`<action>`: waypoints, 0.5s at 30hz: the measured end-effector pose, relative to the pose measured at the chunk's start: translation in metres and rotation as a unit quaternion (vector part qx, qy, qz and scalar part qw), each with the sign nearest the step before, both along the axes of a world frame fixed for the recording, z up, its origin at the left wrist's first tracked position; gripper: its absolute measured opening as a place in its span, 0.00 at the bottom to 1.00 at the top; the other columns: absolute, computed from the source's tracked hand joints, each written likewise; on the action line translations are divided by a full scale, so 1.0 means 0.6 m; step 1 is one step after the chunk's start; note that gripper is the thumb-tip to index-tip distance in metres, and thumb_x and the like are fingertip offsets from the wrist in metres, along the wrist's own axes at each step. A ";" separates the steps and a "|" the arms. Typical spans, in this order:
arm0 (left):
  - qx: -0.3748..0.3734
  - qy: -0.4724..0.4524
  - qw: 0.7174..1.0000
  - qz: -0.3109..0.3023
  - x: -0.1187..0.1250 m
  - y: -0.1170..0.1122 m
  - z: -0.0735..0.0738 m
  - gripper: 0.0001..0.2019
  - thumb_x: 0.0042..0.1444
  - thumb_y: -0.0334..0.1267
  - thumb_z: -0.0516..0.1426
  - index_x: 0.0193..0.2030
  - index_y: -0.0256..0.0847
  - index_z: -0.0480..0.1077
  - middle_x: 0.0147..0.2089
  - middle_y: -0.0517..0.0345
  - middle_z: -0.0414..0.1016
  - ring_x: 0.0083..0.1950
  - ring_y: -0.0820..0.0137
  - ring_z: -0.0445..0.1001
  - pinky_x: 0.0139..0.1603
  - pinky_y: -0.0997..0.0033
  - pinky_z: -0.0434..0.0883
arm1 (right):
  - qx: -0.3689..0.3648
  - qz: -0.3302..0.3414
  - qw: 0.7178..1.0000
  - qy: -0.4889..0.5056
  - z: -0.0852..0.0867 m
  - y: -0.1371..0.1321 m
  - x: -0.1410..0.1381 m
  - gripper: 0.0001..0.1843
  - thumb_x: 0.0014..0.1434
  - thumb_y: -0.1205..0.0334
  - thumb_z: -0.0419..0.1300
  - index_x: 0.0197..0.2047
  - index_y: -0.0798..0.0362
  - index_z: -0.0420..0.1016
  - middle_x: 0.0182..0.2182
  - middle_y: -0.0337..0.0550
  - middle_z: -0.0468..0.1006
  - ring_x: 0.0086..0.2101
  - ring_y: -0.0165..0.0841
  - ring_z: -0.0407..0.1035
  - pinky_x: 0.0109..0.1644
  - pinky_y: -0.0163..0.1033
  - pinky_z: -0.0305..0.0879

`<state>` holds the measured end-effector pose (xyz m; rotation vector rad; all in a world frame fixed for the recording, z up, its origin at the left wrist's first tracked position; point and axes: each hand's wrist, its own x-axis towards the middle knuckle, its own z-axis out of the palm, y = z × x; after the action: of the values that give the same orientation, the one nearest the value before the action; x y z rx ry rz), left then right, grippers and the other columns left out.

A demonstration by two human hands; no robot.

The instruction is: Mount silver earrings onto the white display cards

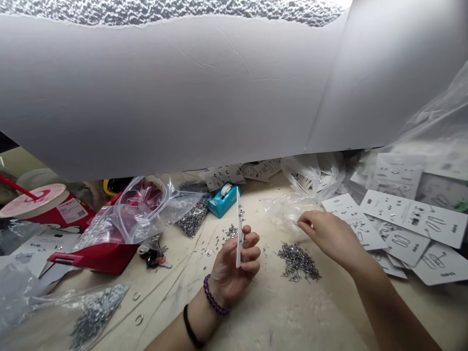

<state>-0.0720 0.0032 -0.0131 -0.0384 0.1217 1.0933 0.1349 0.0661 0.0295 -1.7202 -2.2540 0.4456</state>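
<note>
My left hand (230, 275) is closed on a white earring card (239, 229), held upright and turned almost edge-on, with small metal earrings sticking out of its right face. My right hand (331, 236) is to the right, its thumb and fingertips pinched together beside a crumpled clear plastic bag (287, 209). Whatever lies between those fingertips is hidden or too small to name. Below them a pile of small metal earring pieces (298, 262) rests on the table (278, 317). A smaller scatter of silvery bits (230, 231) lies behind the held card.
A blue tape dispenser (224, 200) stands behind the card. Filled earring cards (413, 219) overlap at right. At left are a red dustpan-like tray (106, 258), a red cup (62, 209), keys (155, 256) and bags of metal parts (98, 312). A large white sheet (183, 97) hangs across the top.
</note>
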 end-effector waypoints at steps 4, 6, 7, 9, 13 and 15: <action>-0.014 0.001 1.000 0.000 0.003 -0.001 0.003 0.22 0.40 0.29 0.64 0.41 0.37 0.60 0.30 0.64 0.61 0.24 0.84 0.61 0.20 0.88 0.61 | 0.006 0.067 0.975 0.212 0.013 -0.022 -0.017 0.12 0.58 0.57 0.52 0.33 0.53 0.74 0.28 0.43 0.75 0.27 0.31 0.68 0.27 0.36 0.64; -0.027 0.015 1.000 0.006 0.005 -0.001 0.004 0.22 0.40 0.29 0.65 0.42 0.37 0.61 0.29 0.65 0.61 0.24 0.85 0.61 0.20 0.90 0.60 | 0.006 0.096 0.944 0.317 0.009 -0.040 -0.040 0.11 0.59 0.58 0.53 0.35 0.54 0.73 0.27 0.43 0.74 0.26 0.30 0.68 0.27 0.35 0.66; -0.030 0.030 0.999 0.008 0.006 -0.001 0.004 0.22 0.40 0.29 0.65 0.42 0.37 0.61 0.28 0.66 0.60 0.23 0.85 0.60 0.20 0.90 0.59 | 0.002 0.111 0.930 0.350 0.005 -0.049 -0.054 0.10 0.59 0.59 0.53 0.35 0.54 0.73 0.28 0.43 0.74 0.27 0.30 0.68 0.28 0.35 0.66; -0.029 0.079 0.996 0.010 0.008 -0.001 0.003 0.21 0.41 0.30 0.65 0.42 0.37 0.63 0.27 0.66 0.61 0.23 0.86 0.60 0.19 0.90 0.58 | -0.001 0.134 0.911 0.389 -0.009 -0.066 -0.078 0.08 0.59 0.62 0.53 0.35 0.53 0.73 0.29 0.43 0.74 0.29 0.30 0.69 0.30 0.35 0.67; -0.021 0.188 0.982 0.017 0.014 -0.003 0.001 0.18 0.40 0.35 0.66 0.39 0.37 0.66 0.27 0.64 0.62 0.23 0.84 0.61 0.20 0.88 0.58 | -0.008 0.131 0.889 0.438 -0.036 -0.084 -0.106 0.07 0.59 0.65 0.53 0.37 0.53 0.73 0.33 0.42 0.75 0.32 0.30 0.70 0.36 0.36 0.68; -0.027 0.212 0.976 0.028 0.015 -0.004 0.001 0.19 0.39 0.37 0.66 0.38 0.39 0.66 0.27 0.63 0.63 0.24 0.83 0.61 0.21 0.87 0.59 | -0.020 0.120 0.880 0.459 -0.043 -0.086 -0.109 0.07 0.59 0.66 0.53 0.37 0.53 0.72 0.32 0.41 0.75 0.33 0.29 0.70 0.37 0.35 0.68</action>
<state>-0.0628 0.0011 -0.0126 0.1450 0.5373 1.1421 0.0692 0.0145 0.0039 -0.8942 -1.7122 1.0890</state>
